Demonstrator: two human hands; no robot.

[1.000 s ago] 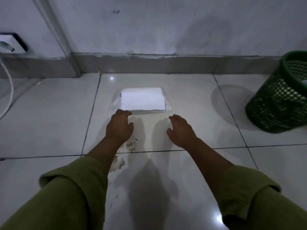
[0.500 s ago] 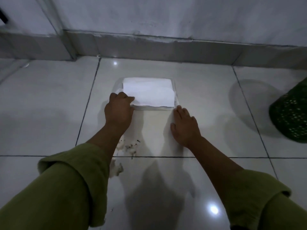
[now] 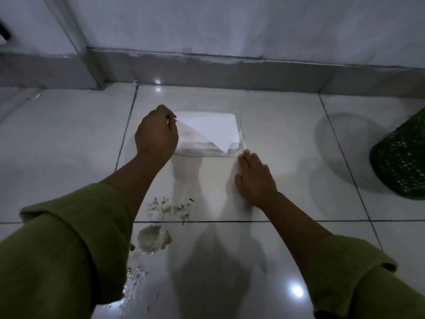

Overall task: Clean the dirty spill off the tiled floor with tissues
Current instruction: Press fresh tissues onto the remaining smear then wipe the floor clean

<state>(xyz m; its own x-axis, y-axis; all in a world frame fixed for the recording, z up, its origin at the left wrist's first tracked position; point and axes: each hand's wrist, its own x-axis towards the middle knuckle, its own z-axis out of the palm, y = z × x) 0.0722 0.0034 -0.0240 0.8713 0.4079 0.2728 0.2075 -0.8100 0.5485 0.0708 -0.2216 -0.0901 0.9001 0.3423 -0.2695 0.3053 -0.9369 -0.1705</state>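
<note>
head view: dim light, detail is soft. green basket (image 3: 401,162) cut off at right edge. left sleeve (image 3: 66,245) hides part of the spill (image 3: 154,238). spill is pale mush with dark specks, on the near floor (image 3: 69,143) across a grout line, with wet drops trailing nearer. tissue stack (image 3: 207,134) sits in clear wrap, far of the spill, near the wall. left hand (image 3: 156,134) pinches the top tissue's left corner, sheet peeled up diagonally. right hand (image 3: 255,178) lies flat, fingers spread, fingertips touching the wrap's near right corner, gripping nothing.
</note>
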